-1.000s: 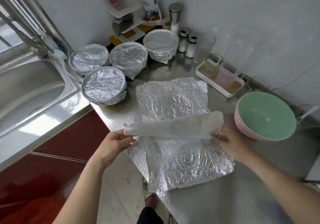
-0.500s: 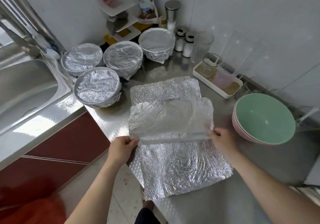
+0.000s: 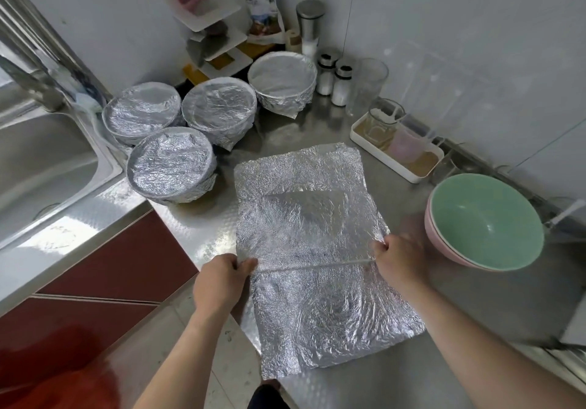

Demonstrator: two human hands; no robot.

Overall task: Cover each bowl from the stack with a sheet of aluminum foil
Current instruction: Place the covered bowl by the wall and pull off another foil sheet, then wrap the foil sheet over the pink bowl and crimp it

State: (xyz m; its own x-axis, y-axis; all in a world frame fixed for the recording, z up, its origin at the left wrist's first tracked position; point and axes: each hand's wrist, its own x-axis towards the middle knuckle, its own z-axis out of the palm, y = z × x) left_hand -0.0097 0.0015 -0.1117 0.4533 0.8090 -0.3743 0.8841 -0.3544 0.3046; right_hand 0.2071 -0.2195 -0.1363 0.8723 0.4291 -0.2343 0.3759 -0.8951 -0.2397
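A crinkled top sheet of aluminum foil point(image 3: 304, 215) hangs lifted over the foil pile point(image 3: 333, 316) on the steel counter. My left hand point(image 3: 222, 278) pinches its near left corner and my right hand point(image 3: 399, 256) pinches its near right corner. To the right stands a stack of two bowls point(image 3: 485, 221), green inside a pink one, uncovered. Several foil-covered bowls sit at the back left, among them one point(image 3: 171, 163) nearest the sink and one point(image 3: 282, 82) by the shakers.
A steel sink point(image 3: 41, 161) lies at the left. A white tray with glass cups point(image 3: 396, 145), salt shakers point(image 3: 333, 82) and a white corner shelf point(image 3: 209, 25) line the wall. The counter edge point(image 3: 203, 250) drops to the floor by my left hand.
The top foil sheet was bunched and held low between my hands; now it is spread out, lifted and carried forward over the pile. Both hands kept their hold on its corners.
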